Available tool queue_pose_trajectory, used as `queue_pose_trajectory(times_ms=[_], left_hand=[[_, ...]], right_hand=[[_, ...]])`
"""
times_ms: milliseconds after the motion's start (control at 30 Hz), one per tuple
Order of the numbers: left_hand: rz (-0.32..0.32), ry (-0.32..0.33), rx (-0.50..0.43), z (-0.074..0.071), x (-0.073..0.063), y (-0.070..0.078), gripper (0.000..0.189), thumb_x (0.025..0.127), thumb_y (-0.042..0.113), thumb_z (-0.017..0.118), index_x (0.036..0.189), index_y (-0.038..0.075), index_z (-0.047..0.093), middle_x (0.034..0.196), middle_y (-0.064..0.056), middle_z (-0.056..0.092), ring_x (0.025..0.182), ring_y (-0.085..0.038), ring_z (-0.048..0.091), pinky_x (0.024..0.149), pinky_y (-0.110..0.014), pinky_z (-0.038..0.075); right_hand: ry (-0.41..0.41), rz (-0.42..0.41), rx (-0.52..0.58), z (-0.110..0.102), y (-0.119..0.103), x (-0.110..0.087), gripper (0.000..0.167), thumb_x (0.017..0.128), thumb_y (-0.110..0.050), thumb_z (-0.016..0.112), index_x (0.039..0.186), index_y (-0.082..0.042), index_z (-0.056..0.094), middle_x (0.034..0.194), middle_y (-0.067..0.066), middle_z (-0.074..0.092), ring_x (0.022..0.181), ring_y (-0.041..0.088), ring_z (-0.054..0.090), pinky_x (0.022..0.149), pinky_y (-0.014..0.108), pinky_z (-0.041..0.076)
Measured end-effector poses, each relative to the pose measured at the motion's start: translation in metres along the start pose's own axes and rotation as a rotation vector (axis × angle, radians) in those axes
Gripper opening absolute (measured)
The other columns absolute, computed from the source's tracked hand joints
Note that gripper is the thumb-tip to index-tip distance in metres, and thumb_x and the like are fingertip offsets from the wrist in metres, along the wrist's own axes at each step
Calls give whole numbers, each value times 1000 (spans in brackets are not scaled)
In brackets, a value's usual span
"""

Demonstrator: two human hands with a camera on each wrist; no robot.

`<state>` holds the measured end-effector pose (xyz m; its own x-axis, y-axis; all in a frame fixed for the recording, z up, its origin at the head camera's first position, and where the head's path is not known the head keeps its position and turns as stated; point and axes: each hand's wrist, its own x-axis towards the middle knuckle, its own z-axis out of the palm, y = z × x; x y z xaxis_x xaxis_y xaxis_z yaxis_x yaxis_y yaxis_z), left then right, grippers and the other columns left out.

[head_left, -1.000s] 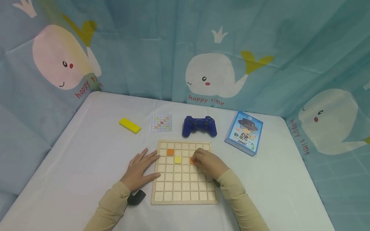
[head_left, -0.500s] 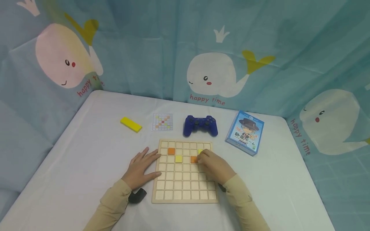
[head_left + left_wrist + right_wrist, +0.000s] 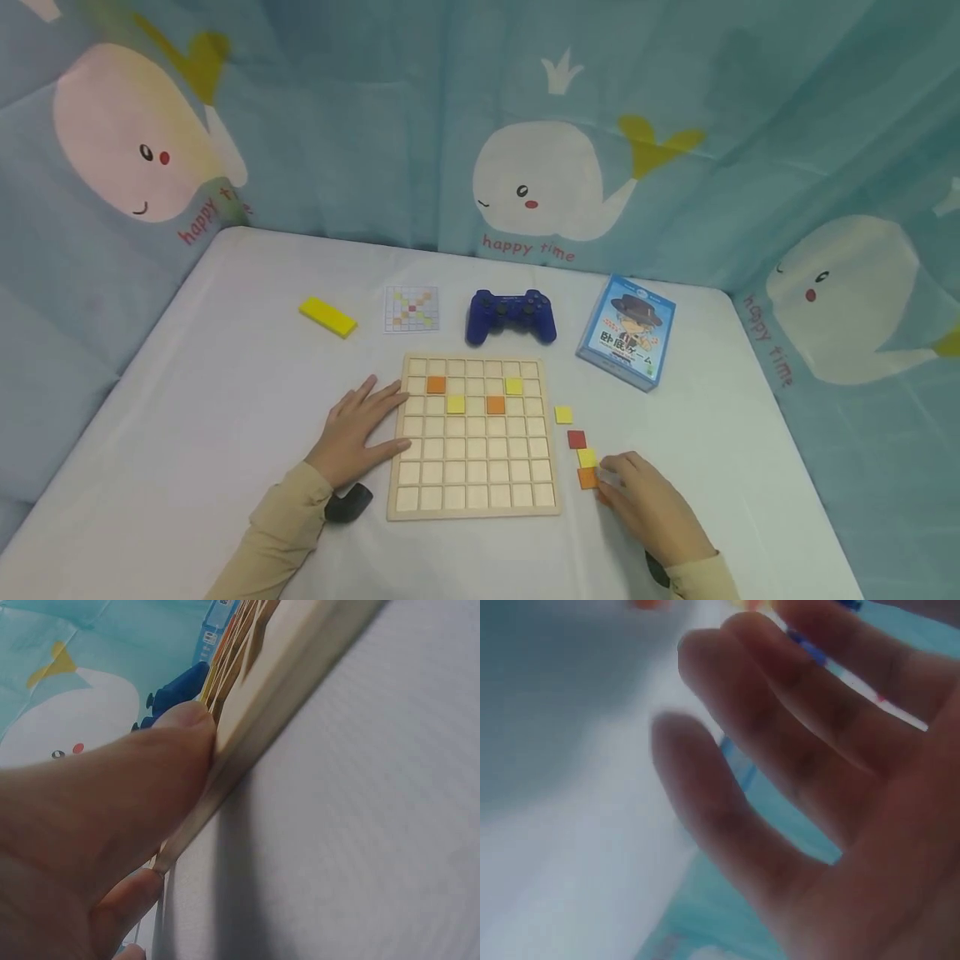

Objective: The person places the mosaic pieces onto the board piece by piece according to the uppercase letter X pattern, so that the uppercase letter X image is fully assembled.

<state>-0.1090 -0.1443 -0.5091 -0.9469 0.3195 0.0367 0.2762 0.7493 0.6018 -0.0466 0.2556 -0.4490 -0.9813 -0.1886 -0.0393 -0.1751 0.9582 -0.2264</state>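
My left hand (image 3: 352, 442) rests its thumb and fingers on the left edge of the wooden grid board (image 3: 474, 514); in the left wrist view the thumb (image 3: 176, 746) touches the board's rim. Two orange tiles, one at upper left (image 3: 436, 384) and one right of centre (image 3: 496, 405), lie in board squares with two yellow tiles. Right of the board my right hand (image 3: 652, 508) is at a loose orange tile (image 3: 587, 478), its fingertips at the tile's right side. Beyond that lie a yellow tile (image 3: 587, 457), a red tile (image 3: 576, 439) and another yellow tile (image 3: 563, 414).
Behind the board lie a yellow block (image 3: 327, 317), a printed pattern card (image 3: 412, 309), a blue game controller (image 3: 512, 317) and a blue game box (image 3: 627, 332). A whale-print curtain (image 3: 360, 125) hangs around the white table.
My right hand has left the board and moved right and nearer to the loose tiles. A yellow tile now shows in the board's upper right. My left hand stays put.
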Motion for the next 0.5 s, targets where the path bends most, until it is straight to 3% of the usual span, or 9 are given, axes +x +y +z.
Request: queue_pose_trajectory(times_ms=[133, 367, 500], left_hand=[[-2, 2, -3, -1, 0, -1, 68, 84, 45, 68, 142, 16, 46, 153, -6, 37, 146, -37, 16, 116, -57, 8], [4, 5, -11, -2, 1, -1, 68, 84, 44, 68, 142, 16, 47, 153, -6, 37, 145, -37, 16, 116, -57, 8], [5, 0, -17, 0, 2, -1, 68, 84, 44, 69, 142, 16, 47, 153, -6, 37, 146, -37, 15, 116, -57, 7]], right_hand=[[-11, 58, 9, 8, 3, -12, 32, 80, -18, 78, 107, -9, 63, 101, 1, 65, 93, 14, 63, 84, 34, 56], [1, 71, 17, 15, 5, -20, 32, 76, -14, 81, 104, -13, 65, 97, -3, 60, 88, 7, 57, 82, 30, 56], [-39, 128, 26, 14, 3, -21, 31, 78, -15, 79, 105, -13, 64, 98, -2, 61, 88, 9, 58, 82, 31, 56]])
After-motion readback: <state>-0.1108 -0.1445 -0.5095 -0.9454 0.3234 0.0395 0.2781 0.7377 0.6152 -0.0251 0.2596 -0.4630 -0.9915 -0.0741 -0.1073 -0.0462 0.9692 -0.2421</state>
